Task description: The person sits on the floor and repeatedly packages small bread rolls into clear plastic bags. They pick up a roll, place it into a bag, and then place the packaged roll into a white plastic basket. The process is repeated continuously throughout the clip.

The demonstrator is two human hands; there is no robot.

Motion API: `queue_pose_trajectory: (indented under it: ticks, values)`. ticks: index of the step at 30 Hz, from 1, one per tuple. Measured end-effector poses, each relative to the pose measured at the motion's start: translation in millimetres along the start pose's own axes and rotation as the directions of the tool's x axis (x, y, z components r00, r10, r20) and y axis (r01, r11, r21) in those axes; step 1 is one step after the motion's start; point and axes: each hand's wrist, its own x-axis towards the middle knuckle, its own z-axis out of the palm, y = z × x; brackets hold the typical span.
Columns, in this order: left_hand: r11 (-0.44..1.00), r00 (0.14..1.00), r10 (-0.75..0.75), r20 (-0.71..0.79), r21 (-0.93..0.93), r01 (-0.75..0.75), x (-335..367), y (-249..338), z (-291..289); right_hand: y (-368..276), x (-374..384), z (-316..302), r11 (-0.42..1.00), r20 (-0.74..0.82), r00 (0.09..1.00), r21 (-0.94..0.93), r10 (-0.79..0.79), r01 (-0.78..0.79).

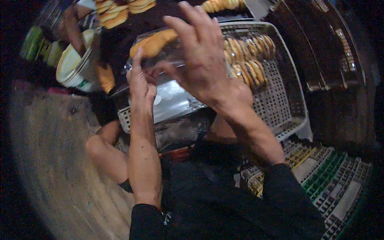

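An orange-brown piece of bread (154, 44) sits in clear plastic in front of me, above the crate's near left side. My left hand (142, 82) is at the lower left edge of that plastic bag (170, 56), its fingers curled around the edge with one finger pointing up. My right hand (204, 60) is raised over the bag's right side, fingers spread and slightly blurred, with nothing in it. Just below the hands lies a shiny silvery sheet or pile of clear plastic (172, 102). To the right, two rows of wrapped filled breads (250, 72) stand in the crate.
The pale perforated crate (294, 80) spans in front of my lap. At the left, another person's arm (72, 30) reaches into a white bucket (74, 68) of pale yellow filling. Bread slices (114, 16) lie on the dark table beyond. Yellow, green and grey crates (320, 176) are at lower right.
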Motion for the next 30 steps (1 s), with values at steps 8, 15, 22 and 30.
queue_pose_trajectory:
  ticks: [8,15,22,30]
  values:
    - [-0.353,0.769,-0.639,-0.018,0.895,-0.273,3,-43,-29,204,-108,-76,0.755,0.120,0.748,-0.185,0.653,-0.630]
    - [-0.372,0.860,-0.502,0.089,0.876,-0.307,3,-68,-94,373,-212,-79,0.665,0.382,0.546,-0.369,0.746,-0.650]
    - [0.110,0.911,0.041,0.410,0.904,-0.412,-45,-53,-54,72,-43,11,0.855,0.856,0.515,0.291,-0.033,-0.429]
    - [0.988,0.993,-0.119,-0.002,0.102,0.119,-51,-3,-69,5,-24,-11,0.489,0.702,0.655,0.482,0.282,-0.727]
